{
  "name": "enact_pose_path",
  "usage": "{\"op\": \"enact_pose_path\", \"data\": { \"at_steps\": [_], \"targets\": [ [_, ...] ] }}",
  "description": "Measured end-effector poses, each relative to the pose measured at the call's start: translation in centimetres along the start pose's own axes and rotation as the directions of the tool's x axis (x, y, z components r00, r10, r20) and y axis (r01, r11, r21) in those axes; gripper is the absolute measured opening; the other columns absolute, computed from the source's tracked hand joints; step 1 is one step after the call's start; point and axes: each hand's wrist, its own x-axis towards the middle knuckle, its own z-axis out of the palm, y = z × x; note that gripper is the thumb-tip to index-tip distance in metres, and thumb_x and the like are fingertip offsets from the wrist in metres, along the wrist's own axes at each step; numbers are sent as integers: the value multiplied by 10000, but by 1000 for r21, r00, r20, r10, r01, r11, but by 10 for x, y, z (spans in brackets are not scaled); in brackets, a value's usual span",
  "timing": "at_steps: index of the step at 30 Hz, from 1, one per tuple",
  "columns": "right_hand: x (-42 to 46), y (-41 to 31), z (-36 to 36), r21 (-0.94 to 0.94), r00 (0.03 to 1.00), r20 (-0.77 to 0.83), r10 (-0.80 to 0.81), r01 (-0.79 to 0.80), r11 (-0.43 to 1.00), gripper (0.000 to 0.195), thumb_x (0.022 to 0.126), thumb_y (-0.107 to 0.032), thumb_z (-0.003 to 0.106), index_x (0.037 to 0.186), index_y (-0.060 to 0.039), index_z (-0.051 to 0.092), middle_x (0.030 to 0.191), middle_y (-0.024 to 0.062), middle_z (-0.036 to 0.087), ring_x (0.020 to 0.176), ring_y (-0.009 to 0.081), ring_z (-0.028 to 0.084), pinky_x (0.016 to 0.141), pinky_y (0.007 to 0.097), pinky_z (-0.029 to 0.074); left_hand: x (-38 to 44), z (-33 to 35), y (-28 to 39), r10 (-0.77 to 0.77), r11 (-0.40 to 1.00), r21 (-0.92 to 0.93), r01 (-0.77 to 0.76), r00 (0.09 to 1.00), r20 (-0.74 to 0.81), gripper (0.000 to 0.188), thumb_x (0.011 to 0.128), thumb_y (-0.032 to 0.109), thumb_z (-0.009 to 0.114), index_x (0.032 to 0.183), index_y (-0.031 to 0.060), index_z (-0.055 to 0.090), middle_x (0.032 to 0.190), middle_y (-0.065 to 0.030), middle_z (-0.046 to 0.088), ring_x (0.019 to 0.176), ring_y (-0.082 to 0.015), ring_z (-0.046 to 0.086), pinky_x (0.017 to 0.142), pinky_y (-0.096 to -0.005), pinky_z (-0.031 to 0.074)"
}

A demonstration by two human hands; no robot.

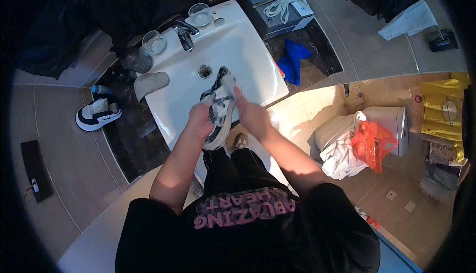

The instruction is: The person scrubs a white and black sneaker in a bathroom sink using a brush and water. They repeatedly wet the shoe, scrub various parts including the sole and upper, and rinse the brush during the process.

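A black-and-white sneaker (219, 113) covered in white foam is held over the front edge of the white washbasin (256, 57). My left hand (200, 118) grips its left side, thumb over the upper. On the opposite side, my right hand (253, 118) holds a small pale scrubbing item (228, 82) against the shoe; blur and foam hide whether it is a brush or a cloth. A matching sneaker (98, 115), with pale material in its opening, sits left of the basin at the counter's edge. Beyond the held shoe lie the drain (205, 71) and the chrome faucet (184, 35).
Glass cups (154, 42) (200, 15) stand on the basin's back rim. A grey soft piece (151, 85) overlaps its left rim. Right of it are a blue cloth (293, 61) and a grey box (277, 16) with a coiled white cable (284, 7). A toilet (386, 124) bears an orange-red bag (372, 141).
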Motion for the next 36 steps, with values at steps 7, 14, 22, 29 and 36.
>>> {"op": "enact_pose_path", "data": {
  "at_steps": [7, 14, 22, 29, 36],
  "targets": [
    [-54, -29, 3, -3, 970, 230, -81, 84, 996, 675, 876, -105, 451, 1505, -193, 224, 729, 222, 641, 678, 402, 643, 629, 486, 503, 6, -4, 5, -1, 1000, -12, 0, 997, -80, 286, 1006, 181, 417, 1192, -3, 532, 1125, -148, 617, 991, -308, 617, 901, -464, 502],
    [10, -2, 5, 19, 997, -60, -41, 42, 999, 550, 956, -216, 452, 1477, -180, 278, 677, 252, 615, 650, 437, 616, 594, 500, 489, 15, -15, -1, 38, 978, -207, -15, 993, 108, 244, 974, 123, 465, 1169, 7, 553, 1109, -117, 626, 1023, -288, 599, 906, -430, 487],
    [-81, -12, 40, 258, 991, 2, -131, 126, 958, 540, 960, -244, 490, 1463, -145, 320, 666, 265, 599, 626, 452, 598, 599, 510, 478, 27, -12, -3, 274, 961, -1, -278, 950, -149, 251, 962, 73, 446, 1174, 7, 563, 1087, -91, 619, 985, -244, 607, 900, -395, 484],
    [-5, -16, 30, 265, 997, -81, -17, 38, 963, 550, 958, -169, 466, 1475, -132, 283, 797, 280, 632, 736, 449, 627, 664, 484, 493, 20, -3, -3, 293, 941, -123, -314, 943, -159, 284, 956, 69, 453, 1216, 21, 556, 1088, -86, 617, 952, -242, 612, 859, -392, 501],
    [-87, -19, 54, 173, 983, 136, -122, 98, 980, 590, 960, -220, 469, 1495, -156, 226, 752, 265, 622, 687, 440, 623, 605, 510, 486, 10, 4, 6, 306, 952, 69, -299, 915, -263, 308, 965, 107, 467, 1256, 34, 537, 1117, -82, 612, 970, -244, 608, 848, -389, 501]
  ]
}}
